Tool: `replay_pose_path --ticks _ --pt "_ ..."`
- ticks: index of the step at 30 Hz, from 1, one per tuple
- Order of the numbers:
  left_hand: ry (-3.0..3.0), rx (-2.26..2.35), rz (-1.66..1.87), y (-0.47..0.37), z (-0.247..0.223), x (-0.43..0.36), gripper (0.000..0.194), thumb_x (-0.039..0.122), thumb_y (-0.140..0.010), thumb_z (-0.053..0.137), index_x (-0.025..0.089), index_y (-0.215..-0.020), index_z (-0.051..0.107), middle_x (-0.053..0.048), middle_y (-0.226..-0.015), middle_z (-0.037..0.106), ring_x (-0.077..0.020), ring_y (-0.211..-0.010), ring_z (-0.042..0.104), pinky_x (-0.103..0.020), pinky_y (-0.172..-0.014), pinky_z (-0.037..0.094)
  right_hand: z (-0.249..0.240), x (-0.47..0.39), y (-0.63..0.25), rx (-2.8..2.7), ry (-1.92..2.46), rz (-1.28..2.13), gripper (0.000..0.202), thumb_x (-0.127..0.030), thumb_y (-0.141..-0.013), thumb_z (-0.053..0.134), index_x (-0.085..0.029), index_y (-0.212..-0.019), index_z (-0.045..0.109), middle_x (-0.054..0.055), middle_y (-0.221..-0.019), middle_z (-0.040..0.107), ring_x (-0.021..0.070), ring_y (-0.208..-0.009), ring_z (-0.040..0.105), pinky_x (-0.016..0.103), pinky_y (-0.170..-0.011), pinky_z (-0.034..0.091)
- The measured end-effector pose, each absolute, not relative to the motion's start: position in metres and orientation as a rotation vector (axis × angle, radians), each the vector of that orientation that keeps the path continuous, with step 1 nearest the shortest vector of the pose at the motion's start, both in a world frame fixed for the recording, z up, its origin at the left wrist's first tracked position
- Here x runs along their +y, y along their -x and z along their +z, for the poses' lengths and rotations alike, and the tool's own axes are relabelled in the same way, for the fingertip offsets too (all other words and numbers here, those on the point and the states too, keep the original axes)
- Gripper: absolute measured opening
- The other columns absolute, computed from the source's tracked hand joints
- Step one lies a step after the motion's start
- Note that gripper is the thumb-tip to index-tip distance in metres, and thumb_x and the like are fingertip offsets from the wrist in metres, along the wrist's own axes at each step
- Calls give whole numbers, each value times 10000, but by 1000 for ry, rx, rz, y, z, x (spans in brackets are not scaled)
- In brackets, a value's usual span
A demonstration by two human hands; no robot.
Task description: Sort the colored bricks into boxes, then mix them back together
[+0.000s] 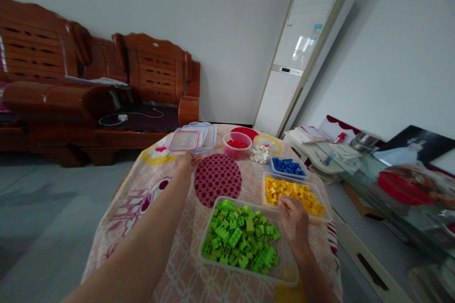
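My left hand reaches to the near edge of the flat container lids at the back left of the table; its fingers are too small and blurred to read. My right hand is closed, fingers curled, over the near edge of the box of yellow bricks; whatever it may hold is hidden. Left of it lies a larger clear box of green bricks. Behind the yellow box stand a box of blue bricks, a heap of white pieces and a pink bowl with red pieces.
A patterned cloth covers the round table. Behind the bowl lies a red lid. To the right is a glass-topped table with papers and a red tray. Wooden seats stand at the back left, a tall white cabinet unit behind.
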State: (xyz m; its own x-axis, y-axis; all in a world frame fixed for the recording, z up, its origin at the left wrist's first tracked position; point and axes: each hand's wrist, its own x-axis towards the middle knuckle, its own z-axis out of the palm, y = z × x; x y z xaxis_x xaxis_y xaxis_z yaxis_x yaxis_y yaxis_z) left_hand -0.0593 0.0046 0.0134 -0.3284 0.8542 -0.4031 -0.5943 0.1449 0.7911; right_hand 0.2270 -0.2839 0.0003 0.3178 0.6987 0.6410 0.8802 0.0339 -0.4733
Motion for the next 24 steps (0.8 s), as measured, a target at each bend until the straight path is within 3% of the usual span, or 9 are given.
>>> replay_pose_path --ticks 7,15,24 --pt "-242 1248 1457 66 20 -4 147 54 -845 432 146 -779 526 0 -559 542 -145 -521 620 -227 -502 543 -1 -283 -227 -1422 1705 -251 211 -269 -884 491 -193 -789 663 80 -840 698 220 -823 601 349 -781 454" --pt "-266 1170 1635 73 19 -22 204 9 -807 380 165 -726 484 2 -608 573 -105 -574 624 -206 -618 560 0 -282 -227 -1424 1699 -256 213 -263 -883 494 -194 -778 666 71 -822 696 210 -800 600 332 -762 449" --pt "-560 1086 1919 79 1 -30 121 113 -754 420 156 -654 470 20 -536 551 -117 -554 659 -223 -615 578 0 -282 -227 -1431 1716 -241 221 -256 -881 490 -192 -768 669 71 -814 696 203 -781 595 324 -759 440"
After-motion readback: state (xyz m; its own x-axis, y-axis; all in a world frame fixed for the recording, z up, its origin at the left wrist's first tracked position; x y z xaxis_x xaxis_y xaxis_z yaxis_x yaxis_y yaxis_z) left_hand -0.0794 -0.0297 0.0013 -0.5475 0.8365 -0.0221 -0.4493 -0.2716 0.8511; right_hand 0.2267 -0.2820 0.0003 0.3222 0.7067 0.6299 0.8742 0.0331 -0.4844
